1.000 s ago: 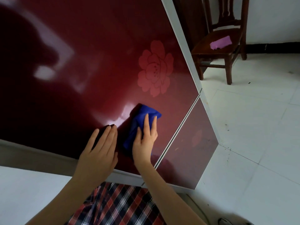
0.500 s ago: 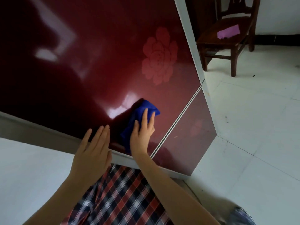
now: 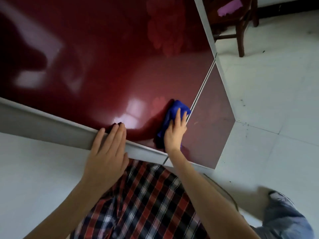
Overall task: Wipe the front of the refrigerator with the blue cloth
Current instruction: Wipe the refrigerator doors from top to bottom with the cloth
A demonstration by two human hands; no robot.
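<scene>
The refrigerator's glossy dark red front (image 3: 107, 62) fills the upper left, with a faint flower print near its top. A thin white seam (image 3: 203, 87) splits the upper door from the lower door (image 3: 210, 128). My right hand (image 3: 175, 133) presses the blue cloth (image 3: 174, 109) flat against the red panel right beside that seam. My left hand (image 3: 107, 152) rests with fingers spread over the fridge's grey side edge (image 3: 51, 125), fingertips touching the red front, holding nothing.
A dark wooden chair (image 3: 241, 26) with a pink cloth (image 3: 229, 7) on its seat stands on the white tiled floor (image 3: 269, 94) beyond the fridge. My plaid shirt and a jeans leg with a shoe (image 3: 283, 211) show below.
My right hand slid the cloth down and right to the seam between the doors. My left hand shifted from the red panel onto the grey side edge. The view tilted downward.
</scene>
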